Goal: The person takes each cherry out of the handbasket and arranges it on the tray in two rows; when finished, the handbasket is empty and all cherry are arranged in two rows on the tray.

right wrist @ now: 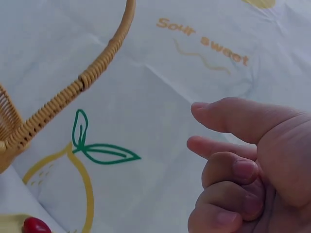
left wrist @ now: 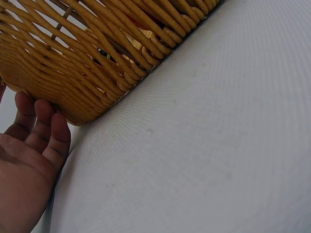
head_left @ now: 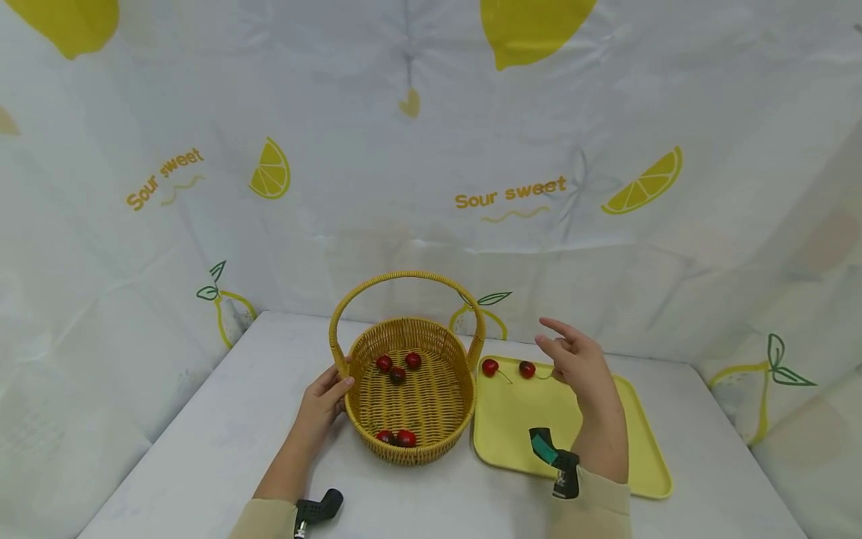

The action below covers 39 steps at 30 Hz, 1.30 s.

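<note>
My left hand holds the left side of a woven basket, its thumb at the rim near the foot of the tall handle. In the left wrist view, the fingers lie against the outer weave. Several dark red cherries lie inside, among them one cherry toward the back and another cherry at the front. Above a yellow tray, my right hand is raised with nothing in it; index finger and thumb stretch out apart, the other fingers are curled. Two stemmed cherries, a left one and a right one, lie at the tray's back.
The basket's arched handle rises well above its rim. Tray and basket stand side by side on a white table. A white lemon-print cloth hangs behind and at both sides.
</note>
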{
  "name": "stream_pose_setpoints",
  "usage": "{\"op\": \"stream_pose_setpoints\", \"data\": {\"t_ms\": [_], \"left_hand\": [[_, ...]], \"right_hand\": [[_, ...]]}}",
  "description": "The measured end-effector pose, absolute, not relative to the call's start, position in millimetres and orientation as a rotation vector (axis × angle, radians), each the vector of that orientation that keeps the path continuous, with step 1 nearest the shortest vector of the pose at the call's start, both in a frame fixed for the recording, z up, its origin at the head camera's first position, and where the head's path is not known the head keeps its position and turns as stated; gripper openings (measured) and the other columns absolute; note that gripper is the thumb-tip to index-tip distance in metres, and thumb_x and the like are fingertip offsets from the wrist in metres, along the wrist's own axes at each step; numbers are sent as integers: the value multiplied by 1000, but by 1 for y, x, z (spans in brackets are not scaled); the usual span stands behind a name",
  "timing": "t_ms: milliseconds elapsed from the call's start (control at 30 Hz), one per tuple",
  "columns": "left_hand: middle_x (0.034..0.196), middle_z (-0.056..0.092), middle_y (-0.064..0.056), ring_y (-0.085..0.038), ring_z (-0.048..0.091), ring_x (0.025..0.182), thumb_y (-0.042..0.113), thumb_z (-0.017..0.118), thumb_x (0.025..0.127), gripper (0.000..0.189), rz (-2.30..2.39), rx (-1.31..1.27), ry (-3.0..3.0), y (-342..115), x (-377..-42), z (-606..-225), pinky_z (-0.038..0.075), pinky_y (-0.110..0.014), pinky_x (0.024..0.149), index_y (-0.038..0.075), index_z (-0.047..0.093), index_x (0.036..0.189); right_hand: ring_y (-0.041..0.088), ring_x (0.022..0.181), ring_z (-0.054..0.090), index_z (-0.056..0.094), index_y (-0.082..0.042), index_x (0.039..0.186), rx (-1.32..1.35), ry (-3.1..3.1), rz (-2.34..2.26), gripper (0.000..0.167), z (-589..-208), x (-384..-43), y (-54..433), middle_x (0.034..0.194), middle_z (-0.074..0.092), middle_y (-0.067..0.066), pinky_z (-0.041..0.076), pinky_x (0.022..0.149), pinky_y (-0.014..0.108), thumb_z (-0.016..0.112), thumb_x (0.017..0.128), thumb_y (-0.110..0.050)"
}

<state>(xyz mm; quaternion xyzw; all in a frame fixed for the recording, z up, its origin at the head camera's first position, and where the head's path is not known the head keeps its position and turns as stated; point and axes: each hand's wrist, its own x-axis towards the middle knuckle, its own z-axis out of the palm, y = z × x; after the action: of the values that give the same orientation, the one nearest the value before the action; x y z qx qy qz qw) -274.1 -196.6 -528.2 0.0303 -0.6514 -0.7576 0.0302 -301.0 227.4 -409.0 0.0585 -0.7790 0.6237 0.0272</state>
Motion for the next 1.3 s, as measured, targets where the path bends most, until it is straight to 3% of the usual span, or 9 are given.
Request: {"op": "stream_pose_setpoints", "data": {"t_ms": [167, 467, 633, 867, 1067, 1300], "left_hand": [[127, 59, -18, -16, 62, 95, 21, 66, 101, 52, -2316, 88, -2005, -197, -275, -530, 56, -26, 77, 10, 52, 150], [132, 58, -21, -17, 62, 99, 18, 64, 103, 50, -2310, 90, -2009, -196, -273, -527, 56, -26, 78, 10, 52, 150], [129, 58, -21, -18, 62, 97, 20, 65, 102, 50, -2317, 79, -2007, -197, -273, -526, 56, -26, 77, 11, 53, 149], [133, 57, -22, -19, 62, 99, 20, 66, 101, 51, -2340, 96, -2005, -197, -272, -526, 56, -26, 78, 12, 53, 150], [136, 57, -21, -18, 62, 102, 21, 66, 101, 52, -2335, 117, -2009, -196, -273, -526, 56, -26, 80, 12, 52, 150], [130, 57, -21, -18, 62, 98, 20, 66, 101, 51, -2336, 105, -1996, -196, -274, -526, 55, -26, 77, 12, 53, 150]], "right_hand": [[15, 52, 22, 50, -8, 151, 362, -2395, 1965, 56, -397, -294, 214, 64, 33, -5, 30, 51, 28, 67, 102, -29], [17, 54, 27, 56, 4, 140, 853, -2385, 2026, 42, -385, -287, 184, 71, 40, -1, 33, 55, 31, 63, 102, -12], [23, 55, 31, 60, 2, 138, 1101, -2401, 2040, 38, -384, -286, 163, 70, 43, 0, 35, 57, 29, 63, 101, -8], [13, 58, 36, 62, -5, 139, 1210, -2586, 2008, 40, -398, -293, 129, 72, 42, 0, 36, 58, 30, 67, 100, -12], [13, 60, 37, 68, -13, 134, 1252, -2786, 1909, 39, -420, -301, 100, 68, 40, -1, 39, 62, 30, 74, 95, -14], [12, 62, 39, 70, -11, 131, 1360, -2982, 1695, 43, -446, -306, 72, 68, 41, -4, 40, 62, 27, 80, 89, -13]]}}
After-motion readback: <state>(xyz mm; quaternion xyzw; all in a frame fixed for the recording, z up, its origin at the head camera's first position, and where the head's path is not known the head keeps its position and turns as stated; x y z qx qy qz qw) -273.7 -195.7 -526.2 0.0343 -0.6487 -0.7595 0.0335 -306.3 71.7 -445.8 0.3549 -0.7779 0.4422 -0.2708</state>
